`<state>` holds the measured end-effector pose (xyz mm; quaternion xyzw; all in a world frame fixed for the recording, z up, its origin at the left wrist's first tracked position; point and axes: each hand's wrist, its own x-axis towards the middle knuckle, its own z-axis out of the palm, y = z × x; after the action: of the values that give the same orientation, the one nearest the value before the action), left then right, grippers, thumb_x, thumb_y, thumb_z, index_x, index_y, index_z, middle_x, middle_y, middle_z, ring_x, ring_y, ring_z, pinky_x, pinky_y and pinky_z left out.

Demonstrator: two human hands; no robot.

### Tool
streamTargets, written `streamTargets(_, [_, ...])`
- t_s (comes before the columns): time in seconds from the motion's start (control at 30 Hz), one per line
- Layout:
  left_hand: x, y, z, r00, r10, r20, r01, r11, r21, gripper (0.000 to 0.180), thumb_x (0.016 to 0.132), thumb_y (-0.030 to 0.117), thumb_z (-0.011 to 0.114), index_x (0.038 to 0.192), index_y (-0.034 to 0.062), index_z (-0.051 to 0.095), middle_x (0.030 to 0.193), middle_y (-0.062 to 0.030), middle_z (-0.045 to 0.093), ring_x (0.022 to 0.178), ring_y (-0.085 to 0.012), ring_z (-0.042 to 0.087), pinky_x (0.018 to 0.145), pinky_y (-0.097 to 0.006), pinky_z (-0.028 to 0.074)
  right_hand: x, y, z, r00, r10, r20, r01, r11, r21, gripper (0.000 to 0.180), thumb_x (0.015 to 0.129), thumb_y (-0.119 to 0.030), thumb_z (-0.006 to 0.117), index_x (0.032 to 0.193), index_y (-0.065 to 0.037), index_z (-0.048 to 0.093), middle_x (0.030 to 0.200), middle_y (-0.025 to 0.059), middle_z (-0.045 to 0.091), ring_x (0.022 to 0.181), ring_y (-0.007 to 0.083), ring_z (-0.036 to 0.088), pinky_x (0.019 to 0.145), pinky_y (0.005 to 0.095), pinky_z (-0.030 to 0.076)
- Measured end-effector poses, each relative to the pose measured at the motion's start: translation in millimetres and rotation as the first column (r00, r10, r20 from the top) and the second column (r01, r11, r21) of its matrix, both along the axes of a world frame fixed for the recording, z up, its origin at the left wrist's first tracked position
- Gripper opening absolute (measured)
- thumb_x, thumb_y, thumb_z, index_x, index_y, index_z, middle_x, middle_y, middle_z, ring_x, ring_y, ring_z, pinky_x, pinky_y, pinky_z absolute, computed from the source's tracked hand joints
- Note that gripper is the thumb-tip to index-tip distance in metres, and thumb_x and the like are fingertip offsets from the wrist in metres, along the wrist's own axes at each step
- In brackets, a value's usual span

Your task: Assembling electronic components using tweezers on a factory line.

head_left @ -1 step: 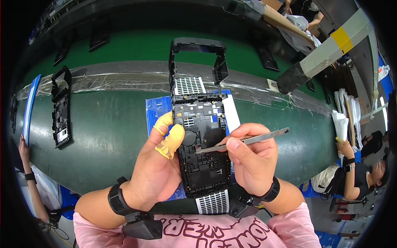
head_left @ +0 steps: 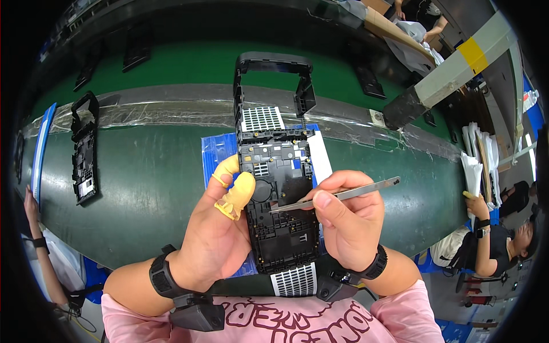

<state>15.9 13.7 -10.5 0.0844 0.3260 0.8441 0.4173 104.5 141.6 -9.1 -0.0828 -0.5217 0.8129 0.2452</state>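
Note:
A black plastic housing [head_left: 283, 188] with a tall open frame at its far end stands in front of me, its ribbed inner side facing me. My left hand [head_left: 214, 228] grips its left edge, with yellow finger cots [head_left: 237, 194] on the thumb and a finger. Between the thumb and fingers of my right hand [head_left: 351, 220] is a pair of metal tweezers [head_left: 354, 191]. Their tips point left and lie over the middle of the housing, by a round recess; whether they hold anything is too small to tell.
Blue sheets [head_left: 217, 151] and white gridded sheets [head_left: 294, 280] lie around and under the housing. Another black housing [head_left: 86, 151] rests at left on the green table [head_left: 143, 211]. Beyond a taped ledge [head_left: 189, 108], more black parts [head_left: 369, 80] lie on a green surface. People sit at both sides.

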Motion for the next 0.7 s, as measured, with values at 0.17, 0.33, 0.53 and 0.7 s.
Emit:
streamTargets(0.17, [0.1,-0.5,4.3,0.999,-0.019,0.027,0.020,1.000,-0.009,0.039,0.085,0.025,0.043,0.118,0.0055,0.033,0.111,-0.0099,0.046,0.099,-0.0202,0.048,0.084,-0.035,0.041,0.4,0.4,1.2,1.000,-0.004,0.008,0.004,1.000,0.003,0.018,0.075,0.005,0.055,0.091,0.003,0.048,0.079,0.0095,0.057,0.071,0.0115,0.057,0.063,0.0197,0.046])
streamTargets(0.33, [-0.2,-0.2,3.1,1.000,-0.021,0.015,0.021,1.000,0.001,0.039,0.085,0.024,0.043,0.119,0.0058,0.032,0.112,-0.0099,0.046,0.100,-0.0197,0.048,0.085,-0.034,0.041,0.3,1.7,0.0,1.000,0.000,0.020,0.000,1.000,0.010,0.018,0.075,0.005,0.055,0.092,0.003,0.048,0.079,0.0096,0.057,0.071,0.0111,0.057,0.062,0.0194,0.046])
streamTargets(0.53, [0.8,-0.1,4.9,1.000,-0.018,0.021,0.018,1.000,0.007,0.040,0.086,0.024,0.042,0.119,0.0058,0.032,0.112,-0.0096,0.046,0.101,-0.0197,0.047,0.085,-0.034,0.040,-0.3,-0.4,0.8,1.000,-0.017,0.016,0.016,1.000,0.021,0.017,0.075,0.005,0.054,0.091,0.003,0.048,0.078,0.0091,0.057,0.071,0.0105,0.057,0.061,0.0186,0.045])
streamTargets(0.7, [-1.8,-1.1,0.9,0.999,-0.019,0.031,0.019,1.000,-0.011,0.040,0.085,0.025,0.043,0.119,0.0059,0.032,0.111,-0.0090,0.046,0.100,-0.0199,0.048,0.085,-0.034,0.040,1.5,0.5,-0.3,0.998,-0.038,0.046,0.036,0.998,0.046,0.018,0.074,0.004,0.056,0.090,0.002,0.049,0.077,0.0092,0.058,0.065,0.0079,0.054,0.053,0.0163,0.040])
